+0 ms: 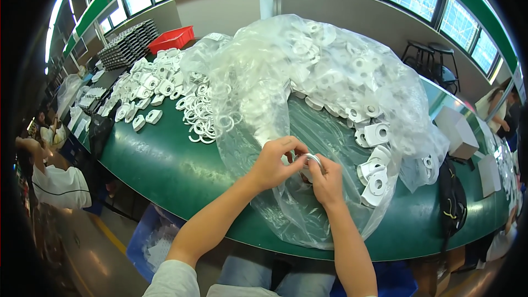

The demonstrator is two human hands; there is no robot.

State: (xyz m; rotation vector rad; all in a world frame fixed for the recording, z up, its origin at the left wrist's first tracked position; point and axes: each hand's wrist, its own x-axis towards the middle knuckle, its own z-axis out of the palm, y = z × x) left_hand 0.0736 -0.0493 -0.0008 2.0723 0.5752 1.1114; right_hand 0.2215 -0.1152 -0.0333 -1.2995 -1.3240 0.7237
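Head cam view, and everything here sits around one big clear plastic bag (250, 49), so I'll use that as the landmark. The task's thing is a pale ring (315, 158), held up over the flattened film at the bag's near side, right between the two hands. It's round, so no real long axis, but it shows close to edge-on, with its visible rim slanting down toward the bag's right side. Right hand (328, 182) has thumb and forefinger closed on that rim with basically no gap. Left hand (273, 162) comes in from the other side, thumb and forefinger curled till the tips nearly meet, up against the ring; can't tell if they're pinching it or just steadying it. So neither hand is really nearer imo, though the right seems to have the surer hold. Whatever's under the fingertips is too hidden to call. Spare rings (204, 111) are heaped just beside the bag's left edge, and white housings (371, 137) spill out along the right side of its mouth.
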